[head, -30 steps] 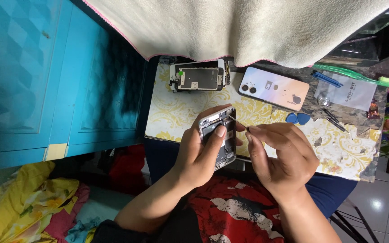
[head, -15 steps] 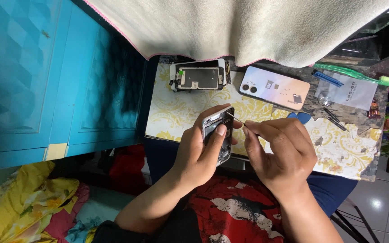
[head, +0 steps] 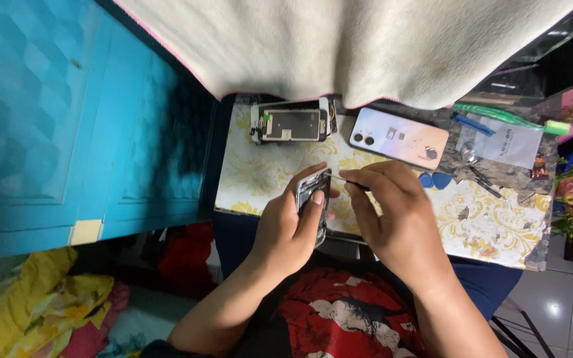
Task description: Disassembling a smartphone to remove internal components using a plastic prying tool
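My left hand (head: 293, 229) grips an opened phone body (head: 314, 199), held upright above the near edge of the small table (head: 266, 172). My right hand (head: 399, 219) pinches a thin metal tool (head: 341, 178) whose tip touches the top of that phone body. A removed screen assembly (head: 291, 122) lies face down at the table's back. A pale phone back cover (head: 398, 138) with two camera holes lies beside it.
Two blue picks (head: 435, 179), a clear plastic bag (head: 499, 139), a green-handled tool (head: 509, 118) and small dark tools (head: 482, 178) lie on the right. A cream cloth (head: 339, 46) hangs over the back. A blue door (head: 67, 119) stands left.
Both hands have shifted slightly toward the table with the phone body. The tool tip has moved from the phone's middle to its top edge.
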